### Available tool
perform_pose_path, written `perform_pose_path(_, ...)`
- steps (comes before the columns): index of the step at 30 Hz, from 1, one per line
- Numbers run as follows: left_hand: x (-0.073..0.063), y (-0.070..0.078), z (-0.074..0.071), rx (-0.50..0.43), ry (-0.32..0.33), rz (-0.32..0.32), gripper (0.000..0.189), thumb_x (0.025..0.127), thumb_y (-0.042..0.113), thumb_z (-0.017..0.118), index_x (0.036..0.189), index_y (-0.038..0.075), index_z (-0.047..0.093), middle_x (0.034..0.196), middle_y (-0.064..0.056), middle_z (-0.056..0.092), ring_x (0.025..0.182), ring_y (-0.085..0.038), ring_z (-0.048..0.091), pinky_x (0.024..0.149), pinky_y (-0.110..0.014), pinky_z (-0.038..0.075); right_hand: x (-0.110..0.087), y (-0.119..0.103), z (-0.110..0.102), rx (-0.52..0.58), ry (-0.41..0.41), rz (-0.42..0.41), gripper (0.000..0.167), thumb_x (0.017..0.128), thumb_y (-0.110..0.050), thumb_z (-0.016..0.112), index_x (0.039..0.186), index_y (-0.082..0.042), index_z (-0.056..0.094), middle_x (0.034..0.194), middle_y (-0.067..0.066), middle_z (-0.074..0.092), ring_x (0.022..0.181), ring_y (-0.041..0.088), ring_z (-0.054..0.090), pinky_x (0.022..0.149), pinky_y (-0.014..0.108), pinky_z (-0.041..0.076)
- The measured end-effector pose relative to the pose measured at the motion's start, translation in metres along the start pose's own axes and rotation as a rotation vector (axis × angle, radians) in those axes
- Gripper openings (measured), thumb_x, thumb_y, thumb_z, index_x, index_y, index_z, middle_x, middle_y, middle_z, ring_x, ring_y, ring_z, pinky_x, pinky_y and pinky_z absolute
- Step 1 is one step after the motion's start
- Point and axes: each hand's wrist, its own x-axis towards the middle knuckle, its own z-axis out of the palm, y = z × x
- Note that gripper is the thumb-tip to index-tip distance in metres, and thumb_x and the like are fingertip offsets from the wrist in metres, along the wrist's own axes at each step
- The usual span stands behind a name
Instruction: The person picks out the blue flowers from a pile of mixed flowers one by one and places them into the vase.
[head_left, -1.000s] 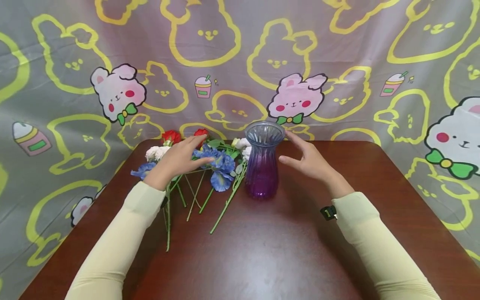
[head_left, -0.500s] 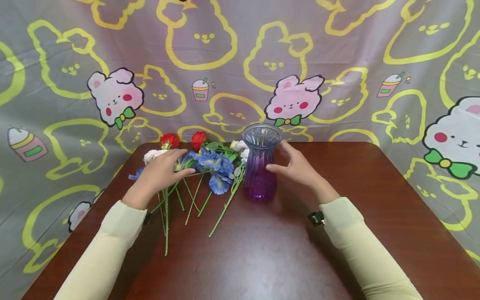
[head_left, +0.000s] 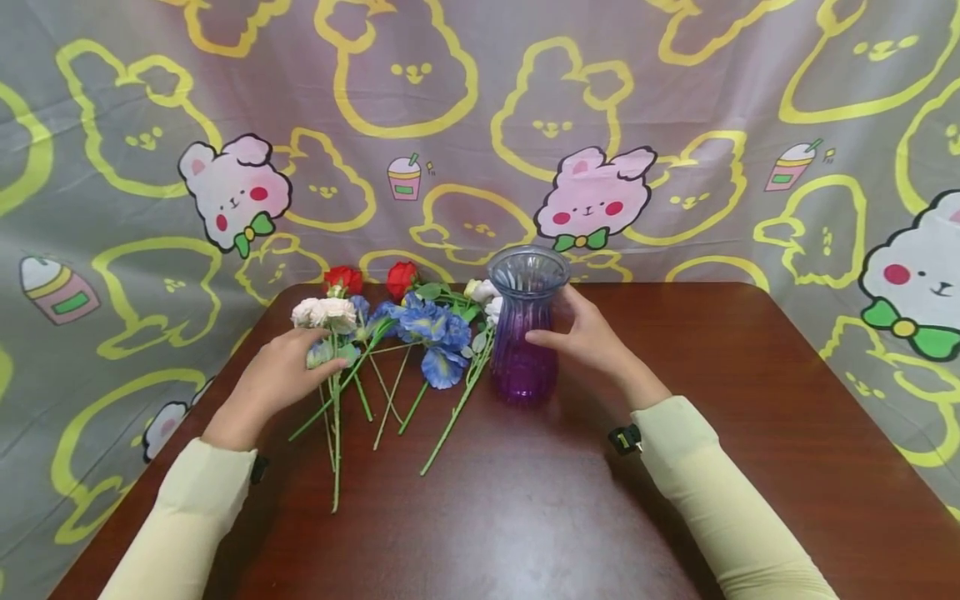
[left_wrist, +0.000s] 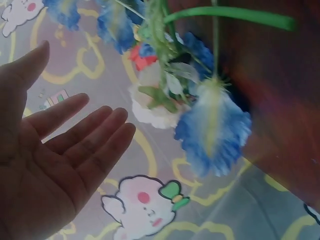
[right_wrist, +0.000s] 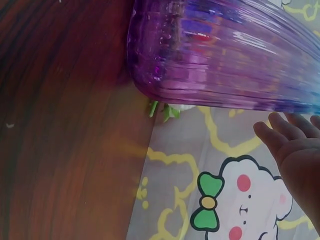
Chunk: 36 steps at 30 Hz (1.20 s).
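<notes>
A ribbed glass vase (head_left: pixel 523 354), purple below and bluish at its flared rim, stands upright on the table. My right hand (head_left: pixel 596 343) is at its right side, thumb overlapping the front and fingers partly hidden behind it. In the right wrist view, relaxed fingers (right_wrist: pixel 272 134) come right up to the vase wall. My left hand (head_left: pixel 270 379) is spread beside the left end of a heap of flowers, near the pale roses (head_left: pixel 327 313). The left wrist view shows that palm (left_wrist: pixel 50 170) bare, with a blue iris (left_wrist: pixel 212 130) off its fingertips.
Blue irises (head_left: pixel 431 323), red roses (head_left: pixel 401 279) and white blooms (head_left: pixel 483 292) lie left of the vase, their green stems (head_left: pixel 335 450) pointing toward the front. A patterned curtain (head_left: pixel 450 100) hangs behind the brown wooden table (head_left: pixel 510 517).
My left hand has drawn back leftward and down from over the flowers, uncovering the pale roses. The right hand has moved left, up to the vase. The vase and flowers stay put.
</notes>
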Motion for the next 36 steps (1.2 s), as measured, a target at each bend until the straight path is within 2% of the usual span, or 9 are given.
perform_pose_path(6,-0.007,-0.015,0.006,-0.032,0.015,-0.052,0.066,0.088,0.042,0.07,0.126,-0.01,0.056,0.12,-0.032,0.057,0.11,-0.047,0.053,0.092,-0.062,0.041,0.001,-0.002,0.004,0.01,-0.01,0.02,0.077,0.084,-0.007,0.076,0.148,-0.003,0.033,0.143,0.019,0.045,0.127,0.036,0.048,0.104,0.05,0.038)
perform_pose_path(11,-0.009,-0.024,0.011,-0.054,-0.019,-0.087,0.063,0.09,0.039,0.069,0.124,-0.012,0.057,0.114,-0.032,0.06,0.105,-0.048,0.055,0.09,-0.063,0.041,0.002,0.001,0.005,0.02,-0.012,0.019,0.076,0.085,-0.006,0.075,0.148,-0.003,0.033,0.142,0.019,0.046,0.127,0.036,0.048,0.104,0.051,0.038)
perform_pose_path(15,-0.01,-0.029,0.017,-0.081,-0.04,-0.082,0.055,0.091,0.036,0.068,0.118,-0.011,0.061,0.106,-0.028,0.065,0.098,-0.045,0.06,0.084,-0.061,0.045,0.003,0.004,0.005,0.043,-0.017,0.017,0.074,0.085,-0.006,0.075,0.147,-0.004,0.034,0.142,0.019,0.047,0.126,0.035,0.048,0.104,0.05,0.038)
perform_pose_path(19,-0.009,-0.031,0.024,-0.114,-0.062,-0.089,0.049,0.089,0.034,0.071,0.11,-0.009,0.065,0.099,-0.022,0.068,0.089,-0.038,0.065,0.075,-0.054,0.05,0.003,0.007,0.005,0.066,-0.028,0.02,0.075,0.086,-0.006,0.074,0.148,-0.004,0.032,0.143,0.018,0.046,0.128,0.034,0.047,0.105,0.048,0.038)
perform_pose_path(29,-0.002,-0.033,0.04,-0.116,-0.165,-0.125,0.046,0.087,0.038,0.073,0.098,-0.005,0.071,0.09,-0.018,0.069,0.08,-0.033,0.065,0.069,-0.05,0.053,0.002,0.007,0.004,0.095,-0.056,0.042,0.077,0.087,-0.006,0.073,0.15,-0.006,0.028,0.146,0.017,0.042,0.132,0.034,0.043,0.107,0.049,0.035)
perform_pose_path(36,-0.001,-0.031,0.044,-0.139,-0.158,-0.128,0.033,0.087,0.034,0.073,0.083,0.001,0.072,0.071,-0.005,0.065,0.063,-0.02,0.057,0.057,-0.039,0.047,0.004,0.01,0.004,0.099,-0.058,0.024,0.077,0.088,-0.005,0.072,0.15,-0.005,0.027,0.146,0.018,0.042,0.131,0.034,0.044,0.107,0.049,0.035)
